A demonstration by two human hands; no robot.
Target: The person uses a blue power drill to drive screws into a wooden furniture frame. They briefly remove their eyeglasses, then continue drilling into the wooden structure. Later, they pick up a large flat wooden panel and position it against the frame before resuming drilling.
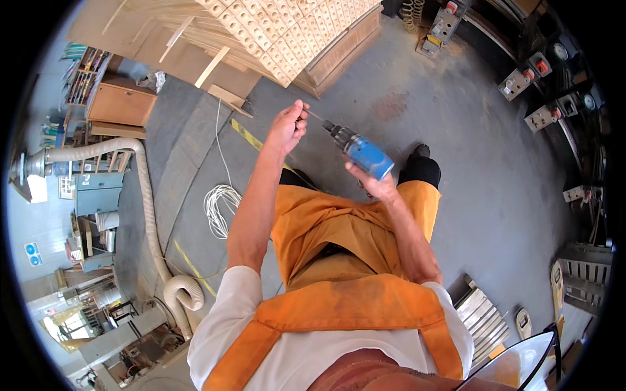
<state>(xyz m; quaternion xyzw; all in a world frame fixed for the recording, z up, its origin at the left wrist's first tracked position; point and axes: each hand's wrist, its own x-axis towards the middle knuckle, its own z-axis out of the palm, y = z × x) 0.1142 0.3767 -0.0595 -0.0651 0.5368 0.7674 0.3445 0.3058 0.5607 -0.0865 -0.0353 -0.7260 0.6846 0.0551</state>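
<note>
One view only — a fisheye camera on the person's head, looking steeply down the orange apron [339, 228] to the grey concrete floor [495, 182]. The body fills the lower centre, close up; the workshop bends outward at the rim — the wooden lattice stack [287, 32] lies at the top.

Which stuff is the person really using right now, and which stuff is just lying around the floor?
In use:
blue drill, held by the right hand
drill bit, pinched by the left hand

Just lying about:
coil of white cable
ribbed dust hose
stack of wooden pieces
metal strips
</note>
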